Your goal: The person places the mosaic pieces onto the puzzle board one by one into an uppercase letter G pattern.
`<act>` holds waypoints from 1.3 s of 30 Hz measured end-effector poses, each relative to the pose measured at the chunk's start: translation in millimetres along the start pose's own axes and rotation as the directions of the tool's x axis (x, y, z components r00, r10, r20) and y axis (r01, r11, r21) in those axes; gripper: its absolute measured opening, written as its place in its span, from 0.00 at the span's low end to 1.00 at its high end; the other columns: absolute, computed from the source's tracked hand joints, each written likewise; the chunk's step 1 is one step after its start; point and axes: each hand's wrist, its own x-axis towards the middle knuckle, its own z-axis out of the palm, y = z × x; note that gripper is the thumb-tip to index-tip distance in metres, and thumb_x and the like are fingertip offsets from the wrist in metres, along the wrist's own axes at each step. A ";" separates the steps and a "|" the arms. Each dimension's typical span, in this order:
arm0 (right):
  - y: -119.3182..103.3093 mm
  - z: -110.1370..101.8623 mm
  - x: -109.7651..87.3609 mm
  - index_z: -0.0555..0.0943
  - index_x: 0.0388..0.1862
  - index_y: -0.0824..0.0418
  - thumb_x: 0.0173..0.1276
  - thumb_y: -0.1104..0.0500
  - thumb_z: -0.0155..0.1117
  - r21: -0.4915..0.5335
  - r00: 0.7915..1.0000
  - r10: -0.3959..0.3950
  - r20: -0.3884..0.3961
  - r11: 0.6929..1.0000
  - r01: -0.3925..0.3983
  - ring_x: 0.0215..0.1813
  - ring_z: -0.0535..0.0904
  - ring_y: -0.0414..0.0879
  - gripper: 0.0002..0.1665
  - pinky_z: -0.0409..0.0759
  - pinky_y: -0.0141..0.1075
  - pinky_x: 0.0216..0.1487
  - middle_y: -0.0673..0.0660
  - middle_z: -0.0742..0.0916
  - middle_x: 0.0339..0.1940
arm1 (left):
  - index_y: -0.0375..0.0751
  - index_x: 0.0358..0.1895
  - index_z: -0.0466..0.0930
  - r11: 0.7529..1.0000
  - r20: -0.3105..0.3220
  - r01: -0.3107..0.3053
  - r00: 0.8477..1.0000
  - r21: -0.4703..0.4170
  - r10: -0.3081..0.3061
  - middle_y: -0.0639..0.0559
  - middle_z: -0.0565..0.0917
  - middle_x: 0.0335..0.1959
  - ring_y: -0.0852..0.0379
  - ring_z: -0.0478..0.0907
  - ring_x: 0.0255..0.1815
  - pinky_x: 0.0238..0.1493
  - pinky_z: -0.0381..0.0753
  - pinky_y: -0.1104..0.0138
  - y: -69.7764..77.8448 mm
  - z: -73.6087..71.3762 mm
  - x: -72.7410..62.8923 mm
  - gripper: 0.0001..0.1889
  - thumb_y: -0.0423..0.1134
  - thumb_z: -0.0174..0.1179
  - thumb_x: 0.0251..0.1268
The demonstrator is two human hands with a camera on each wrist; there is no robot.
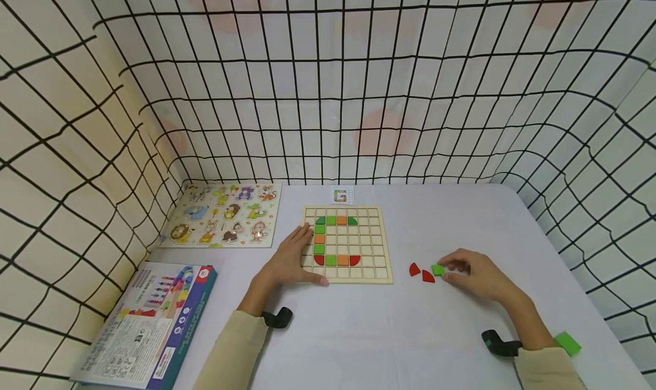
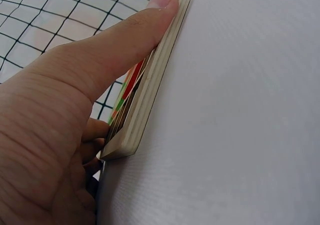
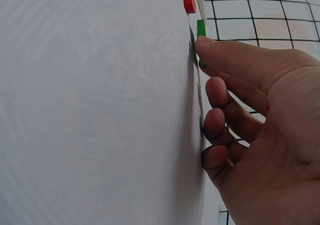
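A wooden grid board (image 1: 373, 245) lies mid-table, with green, orange and red pieces in its squares forming a C-like outline. My left hand (image 1: 288, 259) rests at the board's near left corner, fingers along the left side and thumb (image 2: 125, 37) on the front edge. Off to the right, my right hand (image 1: 476, 273) pinches a green square tile (image 1: 438, 270) between thumb and forefinger; its other fingers are loosely bent in the right wrist view. Two red quarter-round pieces (image 1: 414, 269) lie just left of that tile.
A small card (image 1: 341, 195) with a G pattern lies behind the board. An animal puzzle board (image 1: 220, 216) and a boxed toy set (image 1: 148, 327) are on the left. Another green piece (image 1: 568, 343) sits by the right sleeve. Black netting (image 1: 318, 94) encloses the table.
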 end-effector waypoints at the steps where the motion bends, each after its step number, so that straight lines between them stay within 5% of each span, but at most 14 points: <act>1: -1.2 -0.2 0.7 0.87 0.51 0.53 0.66 0.56 0.75 0.005 1.000 0.011 -0.009 1.000 -0.011 0.39 0.73 0.40 0.14 0.75 0.30 0.38 0.47 0.82 0.36 | 0.44 0.85 0.48 1.000 -0.001 -0.001 1.000 -0.001 0.001 0.51 0.44 0.87 0.45 0.39 0.88 0.84 0.48 0.44 -0.4 0.2 -0.1 0.72 0.73 0.77 0.37; 22: -27.7 7.0 47.2 0.88 0.52 0.53 0.66 0.51 0.76 0.013 0.987 0.081 -0.136 0.997 -0.080 0.42 0.74 0.47 0.17 0.74 0.33 0.34 0.52 0.83 0.38 | 0.44 0.85 0.47 1.000 -0.006 -0.010 1.000 0.002 0.010 0.50 0.45 0.87 0.47 0.38 0.88 0.85 0.46 0.47 0.7 1.2 -0.1 0.73 0.73 0.78 0.37; 39: -62.4 32.6 80.5 0.89 0.51 0.56 0.66 0.56 0.74 0.067 0.989 0.109 -0.095 0.992 -0.103 0.42 0.74 0.49 0.15 0.75 0.35 0.36 0.53 0.84 0.38 | 0.44 0.85 0.47 1.000 0.001 -0.005 1.000 -0.004 0.005 0.52 0.44 0.87 0.49 0.37 0.88 0.85 0.45 0.47 -3.8 0.1 0.8 0.73 0.73 0.78 0.37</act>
